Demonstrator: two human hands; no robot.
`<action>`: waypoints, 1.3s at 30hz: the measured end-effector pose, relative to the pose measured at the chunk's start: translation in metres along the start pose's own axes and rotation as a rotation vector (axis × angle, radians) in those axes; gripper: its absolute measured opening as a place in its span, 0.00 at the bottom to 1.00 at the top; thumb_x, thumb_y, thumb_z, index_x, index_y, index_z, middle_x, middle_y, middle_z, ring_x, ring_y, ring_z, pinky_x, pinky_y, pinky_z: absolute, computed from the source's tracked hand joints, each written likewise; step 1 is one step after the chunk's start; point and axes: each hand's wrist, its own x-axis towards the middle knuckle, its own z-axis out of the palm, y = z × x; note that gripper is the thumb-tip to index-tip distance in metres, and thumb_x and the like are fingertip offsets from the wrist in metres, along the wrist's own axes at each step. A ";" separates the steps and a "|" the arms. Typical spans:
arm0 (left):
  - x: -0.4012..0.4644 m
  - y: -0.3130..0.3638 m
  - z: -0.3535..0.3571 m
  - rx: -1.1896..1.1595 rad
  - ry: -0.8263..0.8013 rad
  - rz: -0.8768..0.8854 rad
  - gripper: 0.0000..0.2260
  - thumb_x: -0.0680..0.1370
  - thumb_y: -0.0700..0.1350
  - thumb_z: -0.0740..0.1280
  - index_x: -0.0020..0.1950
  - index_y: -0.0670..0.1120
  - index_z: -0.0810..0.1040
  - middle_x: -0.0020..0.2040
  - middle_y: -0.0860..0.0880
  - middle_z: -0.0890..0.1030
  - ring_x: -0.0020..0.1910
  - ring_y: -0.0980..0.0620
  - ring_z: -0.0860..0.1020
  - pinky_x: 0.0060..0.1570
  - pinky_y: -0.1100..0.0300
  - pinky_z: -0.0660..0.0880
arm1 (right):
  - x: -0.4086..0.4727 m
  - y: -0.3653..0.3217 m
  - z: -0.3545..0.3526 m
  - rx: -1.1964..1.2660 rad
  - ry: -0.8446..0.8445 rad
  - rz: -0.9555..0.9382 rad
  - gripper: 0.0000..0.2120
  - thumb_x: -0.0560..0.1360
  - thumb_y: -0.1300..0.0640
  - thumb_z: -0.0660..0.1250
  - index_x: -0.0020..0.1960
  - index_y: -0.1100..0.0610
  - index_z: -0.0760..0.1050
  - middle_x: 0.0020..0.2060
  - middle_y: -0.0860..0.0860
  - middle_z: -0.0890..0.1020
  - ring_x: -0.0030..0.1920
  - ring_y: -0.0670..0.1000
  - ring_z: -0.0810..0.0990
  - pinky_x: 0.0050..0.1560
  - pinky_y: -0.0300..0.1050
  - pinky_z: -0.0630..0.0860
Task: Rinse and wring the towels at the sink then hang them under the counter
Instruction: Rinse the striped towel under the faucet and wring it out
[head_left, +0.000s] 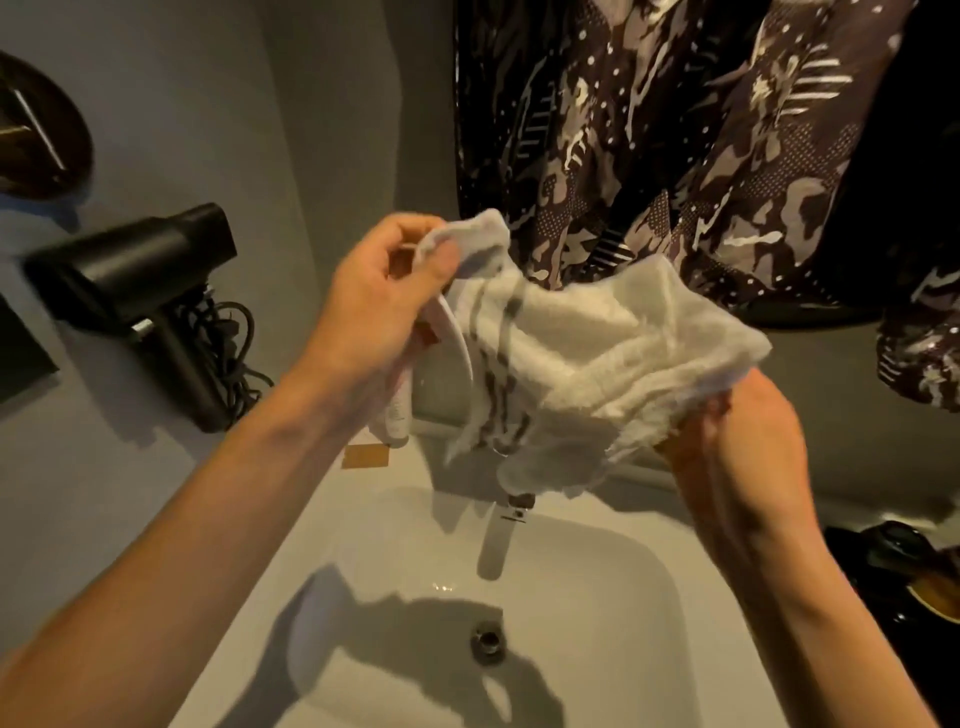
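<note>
I see the white rectangular ceramic sink basin (597, 649) holding nothing but its round metal drain (488, 640); above it the white terry towel with grey stripes (587, 358) hangs spread between my hands; my left hand (384, 306) pinches one corner, my right hand (737, 457) grips the opposite edge; the chrome faucet (501, 535) is half hidden by cloth; a black hair dryer (140, 291) lies left.
</note>
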 end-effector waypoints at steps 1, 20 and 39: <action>0.003 0.007 0.003 -0.043 -0.003 -0.006 0.03 0.82 0.42 0.64 0.50 0.47 0.78 0.43 0.48 0.80 0.38 0.52 0.79 0.36 0.56 0.79 | 0.000 0.007 0.001 0.025 0.060 0.049 0.17 0.81 0.66 0.53 0.47 0.56 0.78 0.29 0.46 0.80 0.34 0.48 0.78 0.30 0.37 0.81; -0.069 -0.121 -0.018 -0.431 -0.147 -0.754 0.14 0.80 0.40 0.65 0.65 0.42 0.79 0.59 0.36 0.83 0.57 0.38 0.82 0.60 0.41 0.77 | -0.045 0.059 -0.005 0.544 -0.094 0.567 0.23 0.82 0.55 0.54 0.47 0.56 0.88 0.46 0.57 0.88 0.46 0.54 0.87 0.51 0.47 0.82; -0.018 -0.125 -0.057 -0.171 -0.067 -0.705 0.13 0.74 0.30 0.68 0.59 0.33 0.79 0.52 0.34 0.83 0.49 0.41 0.84 0.50 0.50 0.83 | -0.021 0.040 -0.077 0.003 0.087 0.470 0.15 0.70 0.64 0.75 0.56 0.67 0.82 0.52 0.66 0.85 0.52 0.64 0.84 0.57 0.59 0.78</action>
